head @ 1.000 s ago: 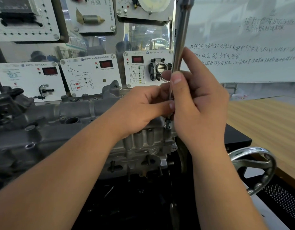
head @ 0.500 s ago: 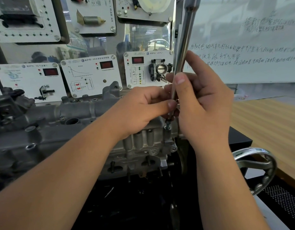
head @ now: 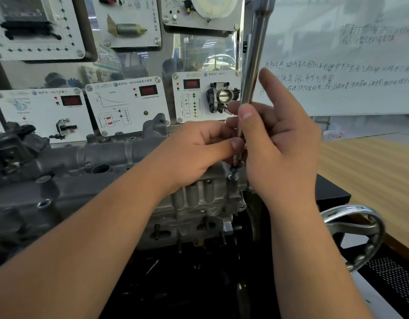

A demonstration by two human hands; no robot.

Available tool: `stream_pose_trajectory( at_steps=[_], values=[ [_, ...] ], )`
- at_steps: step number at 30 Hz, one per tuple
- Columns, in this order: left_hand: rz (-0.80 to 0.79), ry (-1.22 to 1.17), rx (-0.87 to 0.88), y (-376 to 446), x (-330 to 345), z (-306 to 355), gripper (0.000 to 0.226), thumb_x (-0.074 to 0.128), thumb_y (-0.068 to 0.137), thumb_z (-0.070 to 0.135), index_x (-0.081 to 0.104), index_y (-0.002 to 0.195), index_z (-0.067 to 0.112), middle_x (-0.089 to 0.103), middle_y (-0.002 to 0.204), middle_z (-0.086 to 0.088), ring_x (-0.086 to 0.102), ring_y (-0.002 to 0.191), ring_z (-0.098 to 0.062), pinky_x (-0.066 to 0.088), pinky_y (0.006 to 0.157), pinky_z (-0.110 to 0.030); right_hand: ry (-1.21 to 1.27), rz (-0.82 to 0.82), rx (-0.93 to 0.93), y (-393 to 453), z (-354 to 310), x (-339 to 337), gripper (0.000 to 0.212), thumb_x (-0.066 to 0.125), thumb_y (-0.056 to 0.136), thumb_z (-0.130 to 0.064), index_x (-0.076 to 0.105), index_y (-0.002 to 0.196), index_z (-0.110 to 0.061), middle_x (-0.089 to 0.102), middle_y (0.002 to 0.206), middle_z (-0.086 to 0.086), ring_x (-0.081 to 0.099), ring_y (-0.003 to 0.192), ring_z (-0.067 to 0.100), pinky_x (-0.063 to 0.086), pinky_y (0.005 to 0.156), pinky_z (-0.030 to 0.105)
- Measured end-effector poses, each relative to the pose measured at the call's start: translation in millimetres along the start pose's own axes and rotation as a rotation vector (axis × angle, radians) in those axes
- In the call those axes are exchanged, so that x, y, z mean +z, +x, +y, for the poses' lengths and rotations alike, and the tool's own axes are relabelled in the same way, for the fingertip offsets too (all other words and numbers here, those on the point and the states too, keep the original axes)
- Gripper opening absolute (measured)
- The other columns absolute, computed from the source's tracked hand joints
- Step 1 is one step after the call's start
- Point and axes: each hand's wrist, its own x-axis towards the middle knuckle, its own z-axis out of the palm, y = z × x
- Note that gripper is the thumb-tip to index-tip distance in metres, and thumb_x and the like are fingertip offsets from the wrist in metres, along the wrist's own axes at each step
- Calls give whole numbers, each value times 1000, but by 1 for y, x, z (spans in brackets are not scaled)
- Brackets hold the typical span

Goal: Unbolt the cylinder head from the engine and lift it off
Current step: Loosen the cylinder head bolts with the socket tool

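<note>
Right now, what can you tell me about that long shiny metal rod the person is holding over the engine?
The long polished steel rod is a round, silver tool shaft that looks like a wrench extension. It stands nearly upright, leaning slightly right toward the top, where it leaves the picture. It narrows toward its lower end, which meets a small dark bolt on the grey cast-metal engine. The right hand pinches it between thumb and fingers; the left hand's thumb and fingers hold it lower down.

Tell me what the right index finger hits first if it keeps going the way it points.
Up and to the left, the right hand's index finger would probably meet the steel tool shaft first; its tip already looks close beside it, though depth is unclear.
</note>
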Motion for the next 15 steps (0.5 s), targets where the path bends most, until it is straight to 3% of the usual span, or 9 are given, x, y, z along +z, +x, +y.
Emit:
stream_pose_trajectory(
  at_steps=[2, 5, 6, 9, 11, 13, 15],
  values=[
    [16, 24, 6, 1, 1, 2, 25, 66, 94, 20, 70, 113, 4, 76, 107, -14, 72, 103, -29, 55, 98, -48, 11, -15, -16, 0, -1, 1, 45, 60, 99, -21, 54, 143, -19, 75, 105, -7, 72, 98, 9, 60, 83, 33],
    [37, 109, 40, 1, 1, 3, 3, 68, 94, 11, 70, 95, 13, 75, 90, -7, 72, 85, -20, 59, 77, -29, 2, -26, -31, 0, -2, 4, 39, 70, 92, -28, 65, 130, -19, 73, 101, -13, 72, 93, 11, 60, 81, 37],
    [47, 132, 44, 1, 1, 3, 2, 70, 93, 12, 69, 92, 14, 73, 87, -9, 71, 81, -21, 58, 73, -28, 4, -5, -21, 0, -1, 5, 39, 73, 90, -28, 66, 128, -22, 74, 102, -12, 72, 93, 12, 61, 80, 39],
    [73, 168, 42, 0, 3, 4, 21, 75, 89, 21, 67, 101, 5, 70, 92, -21, 67, 88, -40, 56, 81, -54, 11, 73, 1, 0, 1, 3, 37, 77, 85, -28, 68, 121, -33, 74, 101, -5, 72, 91, 18, 60, 80, 46],
    [77, 146, 31, -1, 4, 5, 27, 77, 87, 23, 67, 101, 2, 70, 92, -25, 66, 88, -45, 54, 82, -60, 8, 97, -2, 1, 3, 2, 33, 77, 85, -26, 71, 118, -30, 74, 97, -4, 71, 90, 17, 60, 81, 45],
    [74, 125, 28, -2, 5, 6, 32, 75, 81, 33, 69, 99, 6, 73, 91, -19, 69, 88, -39, 56, 85, -57, -6, 99, -12, 1, 3, 2, 28, 74, 88, -25, 74, 116, -24, 74, 94, -3, 70, 87, 15, 59, 80, 44],
    [58, 85, 3, -2, 3, 5, 33, 69, 77, 41, 72, 97, 15, 77, 91, -5, 74, 88, -24, 59, 88, -44, -20, 84, -35, 0, 4, 2, 27, 70, 92, -23, 74, 119, -19, 75, 92, -5, 71, 83, 12, 60, 77, 39]
  ],
)
